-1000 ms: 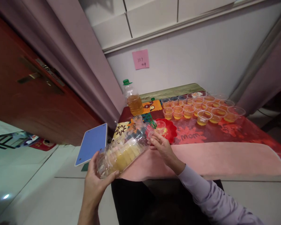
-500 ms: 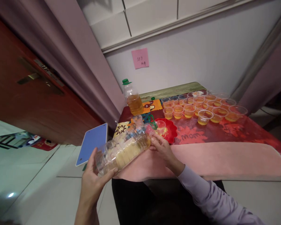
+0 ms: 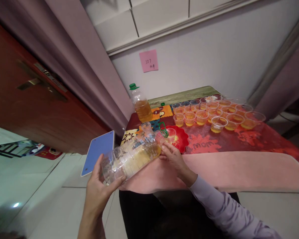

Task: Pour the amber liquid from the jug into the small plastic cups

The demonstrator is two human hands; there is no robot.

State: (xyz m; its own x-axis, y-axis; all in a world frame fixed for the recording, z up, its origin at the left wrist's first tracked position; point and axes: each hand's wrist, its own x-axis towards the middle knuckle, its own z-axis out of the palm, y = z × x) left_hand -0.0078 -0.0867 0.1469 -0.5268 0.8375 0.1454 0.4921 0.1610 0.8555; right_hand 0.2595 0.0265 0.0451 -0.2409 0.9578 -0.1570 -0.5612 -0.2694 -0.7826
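Observation:
My left hand point(image 3: 99, 186) wraps round the base end of a large clear plastic bottle point(image 3: 132, 159), held tilted above the table's near edge. Pale yellow liquid lies along its lower side, toward the far end. There the fingers of my right hand point(image 3: 173, 156) are closed on the bottle. Clear, pinkish plastic overlaps the bottle by those fingertips, and its outline is hard to make out. Just beyond sits a red scalloped plate point(image 3: 183, 139) with a green bottle handle point(image 3: 163, 130) and clear plastic on it. A clear cup point(image 3: 146, 126) stands behind the bottle.
Several clear cups with yellow liquid point(image 3: 201, 118) stand in rows on the right of the patterned table. A green-capped bottle point(image 3: 143, 109) of amber liquid stands at back left. A small green cap point(image 3: 162, 104) lies nearby. A blue board point(image 3: 98, 152) is left of the table.
Both hands keep their grip on the bottle, which stays tilted. The liquid in it has shifted slightly toward the far end. The cups and the other bottle stay in place.

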